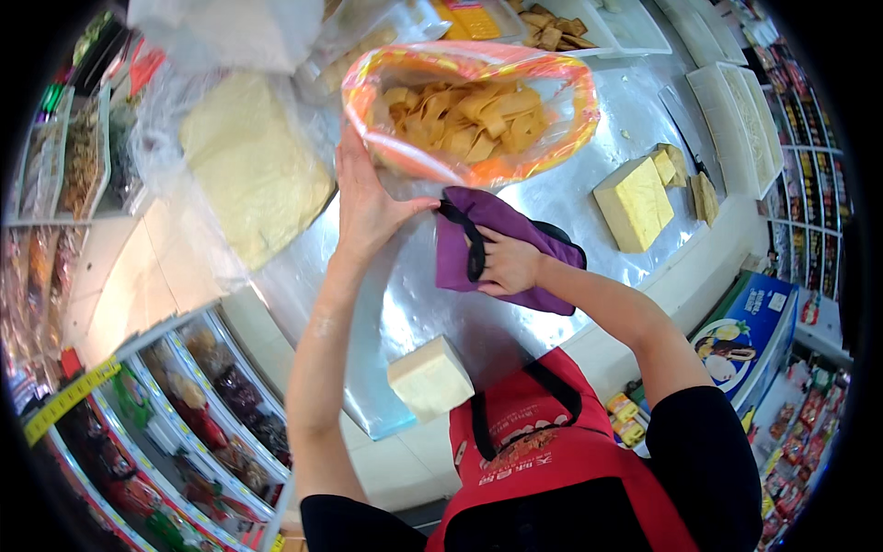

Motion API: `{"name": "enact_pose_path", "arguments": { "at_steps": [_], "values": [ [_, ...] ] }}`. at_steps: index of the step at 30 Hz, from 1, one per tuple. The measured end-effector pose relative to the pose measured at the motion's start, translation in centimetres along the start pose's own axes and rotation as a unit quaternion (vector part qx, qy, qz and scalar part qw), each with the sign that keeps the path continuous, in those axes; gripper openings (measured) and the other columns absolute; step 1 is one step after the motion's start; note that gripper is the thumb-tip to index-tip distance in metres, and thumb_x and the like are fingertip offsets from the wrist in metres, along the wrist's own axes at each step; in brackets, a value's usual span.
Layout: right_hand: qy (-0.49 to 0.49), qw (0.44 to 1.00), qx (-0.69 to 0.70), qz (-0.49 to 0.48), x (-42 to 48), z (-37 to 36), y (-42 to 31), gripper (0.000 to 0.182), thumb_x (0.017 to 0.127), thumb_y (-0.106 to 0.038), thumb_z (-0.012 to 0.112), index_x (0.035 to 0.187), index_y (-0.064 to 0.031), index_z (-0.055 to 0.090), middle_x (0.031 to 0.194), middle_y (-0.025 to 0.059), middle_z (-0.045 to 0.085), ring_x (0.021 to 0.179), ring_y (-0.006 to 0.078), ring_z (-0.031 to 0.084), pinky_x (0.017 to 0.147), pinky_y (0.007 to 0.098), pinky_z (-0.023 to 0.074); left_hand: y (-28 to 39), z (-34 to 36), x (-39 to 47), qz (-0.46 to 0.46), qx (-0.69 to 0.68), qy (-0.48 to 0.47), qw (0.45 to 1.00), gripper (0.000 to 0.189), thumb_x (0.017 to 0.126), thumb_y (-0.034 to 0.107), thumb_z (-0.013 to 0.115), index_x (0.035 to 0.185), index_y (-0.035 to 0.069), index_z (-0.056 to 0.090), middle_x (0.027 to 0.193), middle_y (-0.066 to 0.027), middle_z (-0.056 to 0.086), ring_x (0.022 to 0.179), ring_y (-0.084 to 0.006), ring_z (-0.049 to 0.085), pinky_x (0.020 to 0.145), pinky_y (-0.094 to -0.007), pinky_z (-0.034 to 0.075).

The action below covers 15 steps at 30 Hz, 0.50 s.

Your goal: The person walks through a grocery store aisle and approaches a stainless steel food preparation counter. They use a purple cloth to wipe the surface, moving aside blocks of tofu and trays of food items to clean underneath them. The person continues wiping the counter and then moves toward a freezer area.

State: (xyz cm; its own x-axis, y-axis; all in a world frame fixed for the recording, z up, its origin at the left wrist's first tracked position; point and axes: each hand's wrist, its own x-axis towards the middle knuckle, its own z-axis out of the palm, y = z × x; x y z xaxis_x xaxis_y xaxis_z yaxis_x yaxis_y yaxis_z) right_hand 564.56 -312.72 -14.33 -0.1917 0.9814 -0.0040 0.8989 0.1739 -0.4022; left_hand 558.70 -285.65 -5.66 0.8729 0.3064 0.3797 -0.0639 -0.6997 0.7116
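Observation:
My left hand [365,200] is spread along the left side of an orange-rimmed plastic bag [469,169], its thumb reaching to the edge of a purple cloth pouch with black trim [459,265]. Broad yellowish strips of what looks like tofu skin [476,117] lie in the bag. My right hand [510,262] rests on the pouch with its fingers under a black strap; I cannot tell how firmly they grip. A pale tofu-like block [431,376] sits near the table edge in front of my red apron.
The metal table [407,276] carries a plastic-covered yellowish slab [255,165] at left. Right of the pouch stand a cut yellow block [631,203] and smaller pieces, with a dark-handled knife [690,145] behind them. White plastic tubs [735,131] line the far right edge.

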Motion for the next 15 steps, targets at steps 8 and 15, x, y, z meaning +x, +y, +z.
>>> {"name": "enact_pose_path", "arguments": {
  "at_steps": [8,15],
  "values": [
    [0.08,0.997,0.007,-0.002,2.9,-1.2,5.2,0.026,0.082,-0.03,0.06,0.1,-0.014,0.066,0.107,0.0006,0.062,0.113,0.0236,0.051,0.112,0.0545,0.0241,4.8,4.6,5.6,-0.102,-0.079,0.208,0.97,0.085,0.063,0.01,0.084,0.134,0.0,0.04,0.119,-0.0192,0.058,0.107,-0.0307,0.058,0.093,-0.0363,0.044],
    [0.156,0.983,-0.038,0.092,2.7,0.1,1.0,0.037,0.084,-0.039,0.056,0.109,-0.0141,0.064,0.114,0.0049,0.061,0.117,0.0252,0.049,0.113,0.0566,0.0178,9.2,5.4,7.0,0.11,0.067,0.246,0.961,0.034,0.072,-0.004,0.068,0.106,-0.004,0.063,0.102,-0.0161,0.066,0.094,-0.027,0.063,0.085,-0.0338,0.047]
  ]
}}
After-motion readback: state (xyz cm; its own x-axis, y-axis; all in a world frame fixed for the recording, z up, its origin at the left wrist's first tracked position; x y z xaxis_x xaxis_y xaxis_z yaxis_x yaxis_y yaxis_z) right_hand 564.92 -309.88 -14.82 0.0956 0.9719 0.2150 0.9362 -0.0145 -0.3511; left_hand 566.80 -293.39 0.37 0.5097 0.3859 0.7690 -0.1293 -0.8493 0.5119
